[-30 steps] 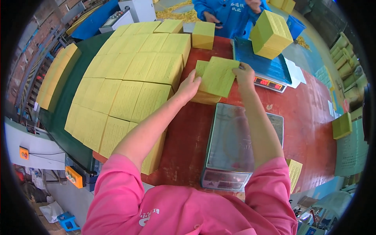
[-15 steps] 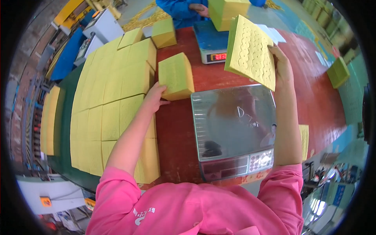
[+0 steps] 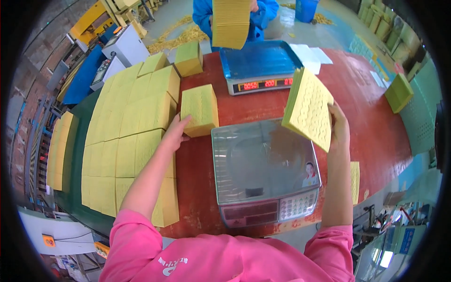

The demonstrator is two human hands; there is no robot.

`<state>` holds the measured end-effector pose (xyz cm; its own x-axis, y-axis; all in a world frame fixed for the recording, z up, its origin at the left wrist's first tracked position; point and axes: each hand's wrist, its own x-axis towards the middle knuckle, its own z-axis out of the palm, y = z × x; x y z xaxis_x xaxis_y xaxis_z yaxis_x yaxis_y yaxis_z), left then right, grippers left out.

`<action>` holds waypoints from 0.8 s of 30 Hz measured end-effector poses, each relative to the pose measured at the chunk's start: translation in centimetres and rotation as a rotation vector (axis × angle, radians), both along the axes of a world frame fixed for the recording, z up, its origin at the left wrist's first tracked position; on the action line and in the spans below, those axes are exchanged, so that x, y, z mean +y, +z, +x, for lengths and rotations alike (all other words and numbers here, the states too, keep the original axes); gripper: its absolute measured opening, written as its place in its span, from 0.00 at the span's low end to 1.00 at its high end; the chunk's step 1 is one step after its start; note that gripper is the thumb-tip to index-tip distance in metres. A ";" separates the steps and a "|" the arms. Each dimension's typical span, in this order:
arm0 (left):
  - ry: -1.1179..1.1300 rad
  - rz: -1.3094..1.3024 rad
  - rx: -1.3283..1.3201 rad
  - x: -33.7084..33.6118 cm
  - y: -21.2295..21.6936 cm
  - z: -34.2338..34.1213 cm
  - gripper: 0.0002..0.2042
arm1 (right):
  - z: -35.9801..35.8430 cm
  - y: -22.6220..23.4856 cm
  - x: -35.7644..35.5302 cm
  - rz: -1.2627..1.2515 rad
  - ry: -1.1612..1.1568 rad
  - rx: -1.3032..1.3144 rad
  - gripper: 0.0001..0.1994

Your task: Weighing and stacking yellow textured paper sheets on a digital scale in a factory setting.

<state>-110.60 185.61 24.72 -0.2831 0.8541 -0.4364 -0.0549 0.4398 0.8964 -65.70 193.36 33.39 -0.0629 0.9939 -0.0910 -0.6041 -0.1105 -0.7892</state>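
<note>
My right hand (image 3: 339,127) grips a thin bundle of yellow paper (image 3: 307,110), its top sheet pressed with wavy rows of marks. The bundle is tilted above the far right corner of a scale with a glassy top (image 3: 256,164). My left hand (image 3: 176,133) is closed on the near left corner of a thick yellow paper block (image 3: 199,110), which rests on the red table (image 3: 195,188). To the left of that hand, many similar yellow blocks (image 3: 127,117) stand packed in rows. The undersides of my right fingers are hidden behind the bundle.
Across the table a person in blue sleeves (image 3: 202,21) holds a tall yellow paper stack (image 3: 230,23) behind a blue-topped scale (image 3: 260,61) with lit red digits. White sheets (image 3: 310,57) lie beside it. Another yellow block (image 3: 399,93) stands at the table's far right edge.
My right hand has brought its bundle lower and nearer, toward the glassy scale. The other person's paper stack has left the blue scale. My left hand stays at its block; the whole view has shifted slightly.
</note>
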 end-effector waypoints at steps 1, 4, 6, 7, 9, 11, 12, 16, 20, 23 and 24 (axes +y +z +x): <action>0.034 0.011 0.005 -0.3 -0.1 0.8 0.30 | 0.2 -0.2 0.1 -0.010 0.006 -0.011 0.20; 0.136 0.020 -0.012 -0.4 -0.6 2.1 0.34 | 0.6 -1.1 1.1 -0.002 0.048 -0.017 0.20; 0.232 0.046 -0.026 0.1 -1.2 2.5 0.32 | 0.4 -1.2 1.7 -0.020 0.047 0.015 0.20; 0.250 0.051 -0.026 0.4 -1.4 2.6 0.32 | 0.6 -1.6 2.2 -0.015 0.061 0.001 0.21; 0.291 0.062 0.003 0.8 -1.6 2.6 0.30 | 0.4 -2.1 3.3 -0.012 0.077 -0.004 0.20; 0.319 0.068 -0.006 1.1 -1.6 2.7 0.29 | 0.0 -2.5 4.3 -0.016 0.091 -0.009 0.20; 0.329 0.076 -0.016 1.3 -1.5 2.9 0.28 | -0.1 -2.6 4.8 -0.018 0.102 -0.022 0.20; 0.320 0.023 -0.007 1.9 -1.1 3.2 0.27 | -0.9 -2.6 6.0 -0.024 0.144 -0.008 0.20; 0.331 0.025 -0.025 1.2 -0.8 3.1 0.27 | -2.1 -2.1 6.9 0.028 0.225 -0.042 0.20; 0.361 0.052 0.027 0.6 -1.4 4.3 0.27 | -2.7 -1.6 6.7 -0.010 0.208 -0.051 0.20; 0.367 0.070 0.060 0.6 -1.6 4.8 0.27 | -2.4 -1.9 6.9 -0.008 0.204 -0.070 0.20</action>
<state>-105.83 186.16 23.16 -0.5995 0.7181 -0.3536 -0.1440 0.3377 0.9302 -68.10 200.26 31.51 -0.2559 0.9604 -0.1103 -0.5122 -0.2315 -0.8271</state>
